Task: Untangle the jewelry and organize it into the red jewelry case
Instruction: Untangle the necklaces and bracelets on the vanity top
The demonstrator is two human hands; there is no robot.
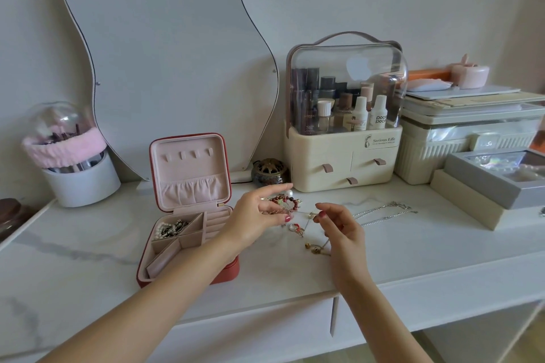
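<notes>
The red jewelry case (188,244) stands open on the white table, pink inside, with a pearl and dark bead piece (171,228) in its back left compartment. Just right of the case my left hand (253,221) pinches a tangle of jewelry that includes a red bead bracelet (284,200). My right hand (339,230) pinches a thin chain (308,214) that runs out of that tangle. Small gold and red pieces (312,247) lie on the table below and between the hands. Silver chains (383,212) lie stretched out to the right.
A cream cosmetics organizer (342,162) with a clear dome stands behind the hands. A wavy mirror (165,62) leans on the wall. A brush holder (76,174) is at left, grey and cream boxes (486,186) at right, a small brass pot (269,171) behind the case.
</notes>
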